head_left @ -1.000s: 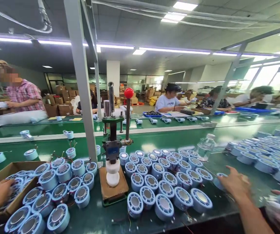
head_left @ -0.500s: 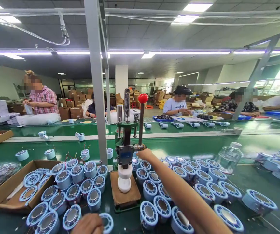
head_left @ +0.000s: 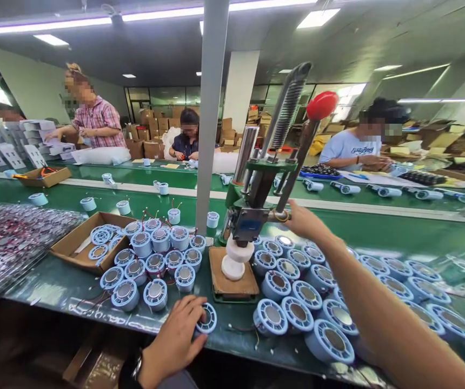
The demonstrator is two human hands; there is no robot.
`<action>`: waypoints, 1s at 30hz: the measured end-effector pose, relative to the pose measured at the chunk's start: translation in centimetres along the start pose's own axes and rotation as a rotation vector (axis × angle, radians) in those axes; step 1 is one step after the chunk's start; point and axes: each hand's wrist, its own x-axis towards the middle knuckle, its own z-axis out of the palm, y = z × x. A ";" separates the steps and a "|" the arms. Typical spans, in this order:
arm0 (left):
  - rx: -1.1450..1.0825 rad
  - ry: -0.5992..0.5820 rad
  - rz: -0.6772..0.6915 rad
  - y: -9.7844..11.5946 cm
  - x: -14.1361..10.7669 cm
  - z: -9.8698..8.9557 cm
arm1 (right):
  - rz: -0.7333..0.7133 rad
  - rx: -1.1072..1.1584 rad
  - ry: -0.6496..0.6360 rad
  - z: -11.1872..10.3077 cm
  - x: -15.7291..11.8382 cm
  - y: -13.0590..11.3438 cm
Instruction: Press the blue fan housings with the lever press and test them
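Note:
My left hand [head_left: 181, 330] is low at the table's front edge, its fingers curled over the left side of a round light-blue housing [head_left: 208, 320] with a slotted rim. My right hand [head_left: 307, 220] reaches across to the hand press [head_left: 251, 221] and closes at the lower end of its lever [head_left: 297, 156], near the pivot. Some of its fingers are hidden behind the lever. The lever carries a red knob [head_left: 322, 105] and stands raised and slanted. Under the white pressing head [head_left: 239, 249] lies a white round seat [head_left: 232, 268] on a brown base plate [head_left: 221, 286].
Several blue housings with metal discs [head_left: 155, 292] crowd left of the press, and more [head_left: 271, 317] fill its right. A cardboard box [head_left: 68, 249] holds blue rings. Wired parts [head_left: 17, 243] lie in a clear tray. A grey post [head_left: 212, 108] rises behind; co-workers [head_left: 98, 119] sit or stand opposite.
The view has swung left and down, so the scene tilts and the table's front edge shows. My left hand has come further into view at the blue housing; my right stays at the lever.

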 end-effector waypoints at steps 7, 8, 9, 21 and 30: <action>-0.061 0.017 0.047 -1.0 0.3 0.3 | -0.371 0.313 -0.263 -1.6 -17.8 1.0; -0.047 0.032 0.047 -1.1 0.3 0.3 | -0.430 0.366 -0.324 -0.3 -20.2 0.1; -0.026 0.049 0.040 -1.1 0.4 0.3 | -0.490 0.416 -0.384 1.1 -22.0 -1.1; -0.156 0.453 -0.099 -2.8 -2.1 0.8 | -0.690 0.470 -0.441 7.0 -21.7 -10.4; -0.222 0.548 -0.127 -0.2 -3.5 0.3 | -0.282 0.771 -0.063 14.8 -23.9 -11.6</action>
